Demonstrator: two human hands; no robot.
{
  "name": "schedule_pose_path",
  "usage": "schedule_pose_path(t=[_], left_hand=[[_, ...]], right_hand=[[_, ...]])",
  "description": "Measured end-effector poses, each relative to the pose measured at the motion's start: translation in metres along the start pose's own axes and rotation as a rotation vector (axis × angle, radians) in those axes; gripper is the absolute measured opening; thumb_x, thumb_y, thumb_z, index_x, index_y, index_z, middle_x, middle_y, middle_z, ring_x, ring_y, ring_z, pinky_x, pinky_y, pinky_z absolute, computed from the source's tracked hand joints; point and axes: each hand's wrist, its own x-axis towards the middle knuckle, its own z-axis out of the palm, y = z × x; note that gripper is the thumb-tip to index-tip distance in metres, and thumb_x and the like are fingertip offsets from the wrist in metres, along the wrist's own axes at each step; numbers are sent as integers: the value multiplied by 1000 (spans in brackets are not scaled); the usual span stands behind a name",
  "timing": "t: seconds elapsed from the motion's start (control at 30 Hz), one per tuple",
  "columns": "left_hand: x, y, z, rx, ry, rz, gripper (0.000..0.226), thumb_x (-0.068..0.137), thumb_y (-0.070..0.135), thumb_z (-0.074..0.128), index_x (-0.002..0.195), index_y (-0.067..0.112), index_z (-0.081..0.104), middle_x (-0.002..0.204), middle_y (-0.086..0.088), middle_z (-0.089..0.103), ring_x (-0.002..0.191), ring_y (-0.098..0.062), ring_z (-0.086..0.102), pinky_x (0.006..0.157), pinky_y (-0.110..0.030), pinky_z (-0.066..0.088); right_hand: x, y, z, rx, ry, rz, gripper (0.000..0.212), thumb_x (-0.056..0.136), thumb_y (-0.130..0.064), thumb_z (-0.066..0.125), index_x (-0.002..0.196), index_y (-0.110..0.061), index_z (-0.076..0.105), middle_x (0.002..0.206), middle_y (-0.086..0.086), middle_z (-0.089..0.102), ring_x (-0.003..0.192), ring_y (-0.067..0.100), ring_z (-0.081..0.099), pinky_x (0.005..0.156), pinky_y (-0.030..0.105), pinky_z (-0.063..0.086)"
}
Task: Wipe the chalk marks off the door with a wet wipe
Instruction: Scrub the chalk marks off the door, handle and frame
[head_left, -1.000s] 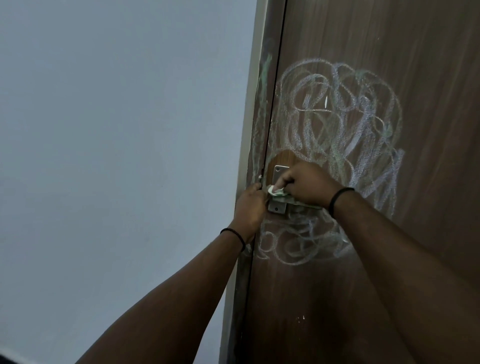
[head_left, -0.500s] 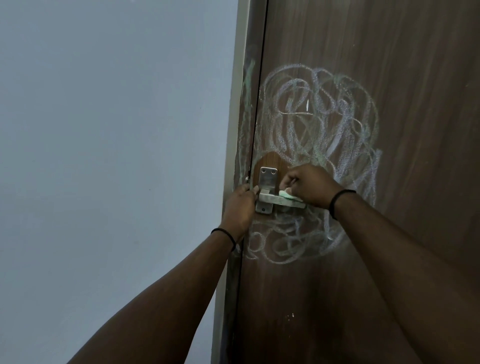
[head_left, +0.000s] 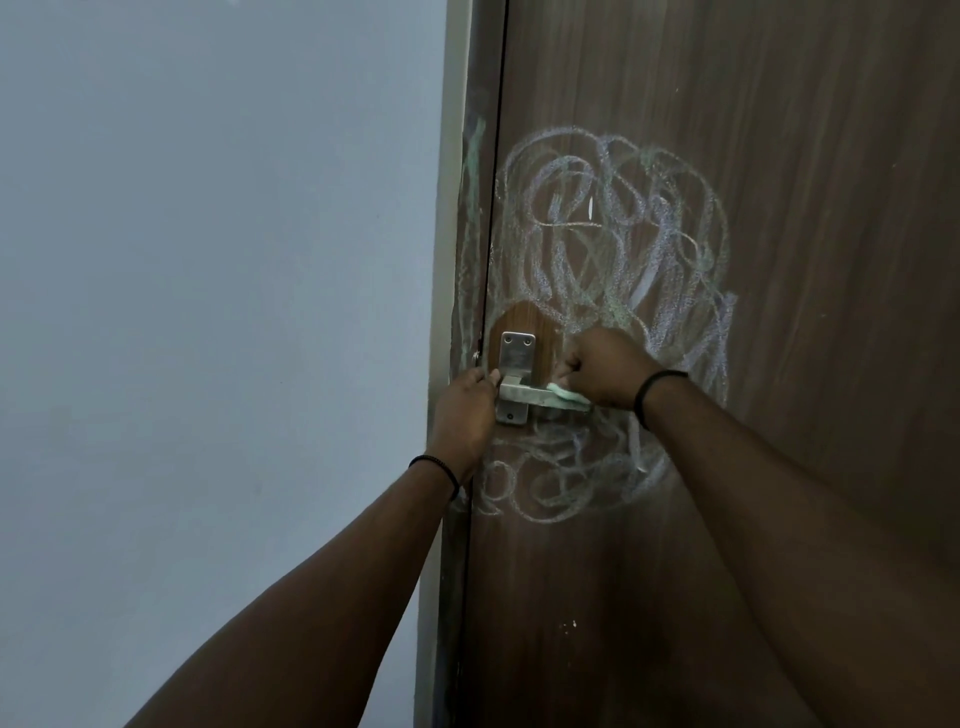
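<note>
A brown wooden door (head_left: 779, 519) carries a big tangle of white and greenish chalk marks (head_left: 613, 234) around its metal handle (head_left: 524, 397). A small patch above the handle plate is wiped clean. My right hand (head_left: 605, 371) grips a folded pale green wet wipe (head_left: 566, 396) and presses it on the handle lever against the door. My left hand (head_left: 465, 410) holds the door's left edge beside the handle plate, thumb touching the lever's base. More chalk loops (head_left: 561, 478) lie below the handle.
The door frame (head_left: 467, 208) to the left also bears green chalk streaks. A plain pale blue wall (head_left: 208, 312) fills the left half of the view.
My right hand has slid the wipe to the right along the handle, uncovering the metal plate. My left hand stays at the door's edge. The view has shifted slightly.
</note>
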Motion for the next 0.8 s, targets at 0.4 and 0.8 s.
schedule_pose_path(t=[0.4, 0.8], left_hand=[[-4, 6, -2, -43, -8, -39, 28, 101, 32, 47, 101, 14, 68, 98, -8, 71, 94, -23, 67, 89, -50, 55], [-11, 11, -6, 310, 142, 445, 26, 95, 19, 58, 118, 17, 69, 114, -1, 70, 98, -8, 62, 83, -17, 48]], right_hand=[[-14, 18, -7, 104, 32, 97, 7, 87, -9, 71, 86, -9, 79, 87, 1, 75, 75, 7, 63, 63, 19, 44], [-12, -25, 27, 356, 351, 107, 18, 76, -23, 83, 67, -15, 70, 68, -5, 68, 64, 6, 63, 60, 28, 53]])
